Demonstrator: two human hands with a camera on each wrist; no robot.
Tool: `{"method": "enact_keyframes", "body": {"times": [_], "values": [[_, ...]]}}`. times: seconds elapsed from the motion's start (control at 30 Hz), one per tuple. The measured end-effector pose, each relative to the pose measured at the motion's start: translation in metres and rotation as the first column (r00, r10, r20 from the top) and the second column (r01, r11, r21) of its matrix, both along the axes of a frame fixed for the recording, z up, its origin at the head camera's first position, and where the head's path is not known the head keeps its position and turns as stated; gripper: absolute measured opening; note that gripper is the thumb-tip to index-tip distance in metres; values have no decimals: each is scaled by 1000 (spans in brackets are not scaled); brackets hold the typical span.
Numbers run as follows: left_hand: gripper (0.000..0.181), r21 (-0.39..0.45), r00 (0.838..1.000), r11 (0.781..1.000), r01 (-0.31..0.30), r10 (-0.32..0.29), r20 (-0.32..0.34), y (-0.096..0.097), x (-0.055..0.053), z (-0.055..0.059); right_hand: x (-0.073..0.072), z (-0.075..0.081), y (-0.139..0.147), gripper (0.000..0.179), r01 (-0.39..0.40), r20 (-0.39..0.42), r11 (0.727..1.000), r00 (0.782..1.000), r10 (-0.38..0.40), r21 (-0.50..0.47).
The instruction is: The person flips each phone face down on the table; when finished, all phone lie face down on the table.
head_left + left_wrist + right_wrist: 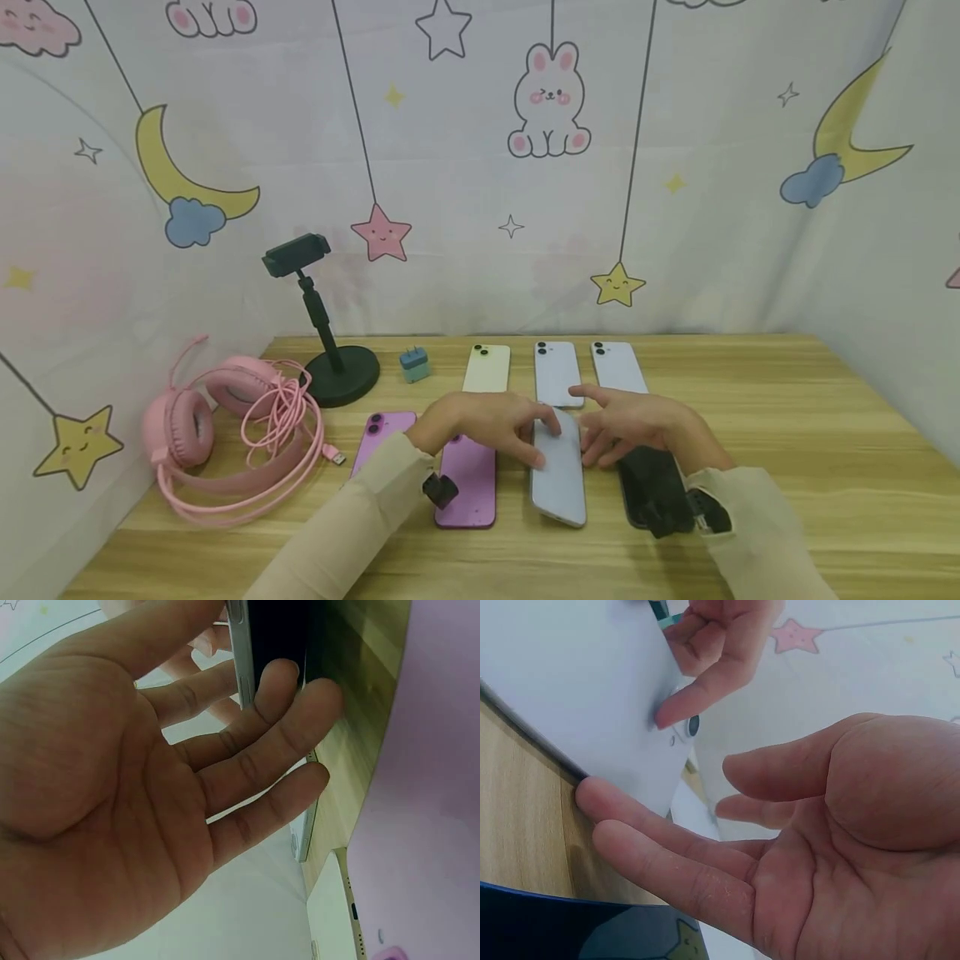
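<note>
A pale white phone [558, 487] lies back-up and slightly tilted between the two hands. My left hand [491, 423] holds it by its left side and upper end. In the left wrist view, the phone's side edge [241, 652] and dark screen show, with a fingertip on the screen side. On the other side, my right hand [633, 419] touches the phone's right edge with its extended fingertips, as the right wrist view shows. A purple phone [468, 492] lies under the left wrist, and a black phone [636, 487] lies beneath the right wrist.
Behind the hands lie a cream phone [487, 371] and two white phones [558, 375]. Another purple phone [378, 437] is left of the left hand. Pink headphones [180, 429], a black phone stand [341, 375] and a blue-green charger plug [414, 365] occupy the left side.
</note>
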State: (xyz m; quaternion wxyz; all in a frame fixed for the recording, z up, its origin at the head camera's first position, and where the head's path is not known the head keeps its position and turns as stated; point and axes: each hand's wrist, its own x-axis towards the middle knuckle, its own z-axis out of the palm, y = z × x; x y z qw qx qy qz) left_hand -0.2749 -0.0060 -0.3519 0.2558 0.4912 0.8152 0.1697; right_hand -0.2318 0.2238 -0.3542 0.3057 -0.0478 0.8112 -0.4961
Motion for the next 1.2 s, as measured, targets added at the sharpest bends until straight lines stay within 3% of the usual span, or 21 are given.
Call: {"method": "enact_keyframes", "body": {"times": [0.4,0.67,0.97,1.2], "values": [[55,-106,1000,994,19,-17,22,9,2,-5,0,2,7,62,11,-10,999,1000,-11,40],[57,-139,998,990,-6,13,54,11,3,-5,-1,2,10,64,29,-2,999,1000,-29,43],[52,-160,1000,987,17,-18,-8,21,1,-3,-1,3,15,65,18,-7,999,1000,-18,34],[53,-200,1000,980,8,-9,-4,31,-3,-2,-2,1,15,68,-7,-28,999,1000,8,39]]}}
